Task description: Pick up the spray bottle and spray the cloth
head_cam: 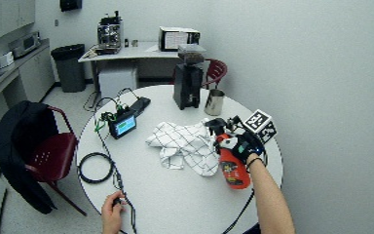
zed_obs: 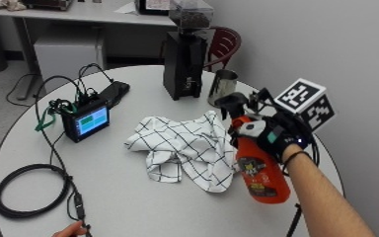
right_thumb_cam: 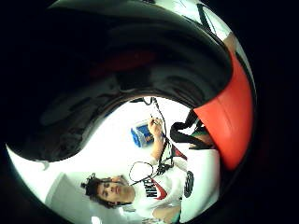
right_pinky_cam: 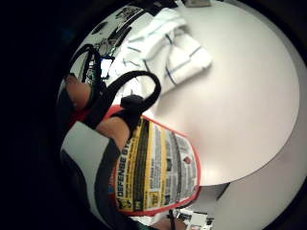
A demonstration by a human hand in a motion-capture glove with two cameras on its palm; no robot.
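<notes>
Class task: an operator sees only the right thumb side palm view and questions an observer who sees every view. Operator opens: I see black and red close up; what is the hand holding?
Observer: The gloved right hand grips an orange-red spray bottle by its neck.
Operator: Where is the cloth?
Observer: The checked cloth lies crumpled on the round table, beside the bottle.
Operator: Which way does the nozzle face?
Observer: The black spray head points toward the cloth side, near a metal cup.

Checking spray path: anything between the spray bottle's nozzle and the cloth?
Nothing. In the outside view the spray bottle, gripped by the right hand, has its black nozzle right at the cloth's edge.
</notes>
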